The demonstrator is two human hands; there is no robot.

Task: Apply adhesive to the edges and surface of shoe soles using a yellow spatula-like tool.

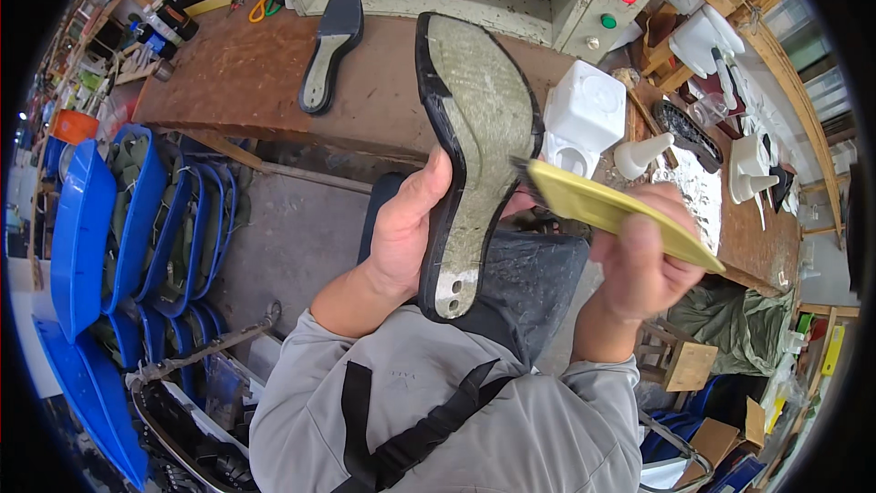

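My left hand (408,224) grips a shoe sole (484,96) by its side, thumb along the near edge. The sole stands on end with its heel toward me; its inner face is greyish green, its rim black, and two holes show in a pale patch at the heel. In my right hand (646,260) is a brush (607,205) with a flat yellow handle. Its dark bristles are right beside the sole's right edge; whether they touch it I cannot tell. Another sole (330,55) lies on the brown workbench (233,68).
A white plastic container (584,108) and a white nozzle-topped bottle (641,155) stand on the bench's right part. Behind is a grey machine housing (598,23) with red and green buttons. Blue trays (80,228) stack at left. Orange-handled scissors (265,7) lie at the back left.
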